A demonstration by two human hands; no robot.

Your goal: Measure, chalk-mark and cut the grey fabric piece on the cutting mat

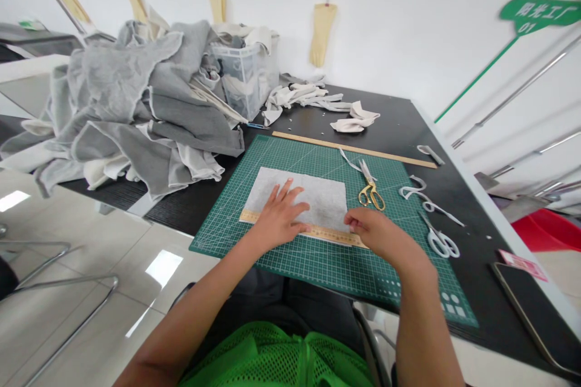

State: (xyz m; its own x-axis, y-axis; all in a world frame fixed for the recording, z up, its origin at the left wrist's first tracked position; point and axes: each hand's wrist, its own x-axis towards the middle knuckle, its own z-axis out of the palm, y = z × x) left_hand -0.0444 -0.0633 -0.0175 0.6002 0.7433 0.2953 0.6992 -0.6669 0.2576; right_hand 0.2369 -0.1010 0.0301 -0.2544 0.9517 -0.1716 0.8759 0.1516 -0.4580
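A grey piece of cloth (pixel 327 196) lies flat on the green cutting mat (pixel 299 266). Along the cloth's near edge runs a wooden ruler (pixel 329 234). My left hand (pixel 282 217) is open, its fingers spread on the cloth and its thumb by the ruler. At the cloth's right edge, above the ruler's right end, my right hand (pixel 376 233) has its fingers curled together; whatever they may hold is hidden. Just beyond that hand rest gold-handled scissors (pixel 371 188) with the blades pointing away from me.
White-handled scissors (pixel 440 242), fabric strips (pixel 429 201) and a phone (pixel 535 314) lie to the right. A long wooden ruler (pixel 354 149) crosses the mat's far side. A large heap of grey cloth (pixel 122 91) and a clear plastic bin (pixel 245 78) stand at the left.
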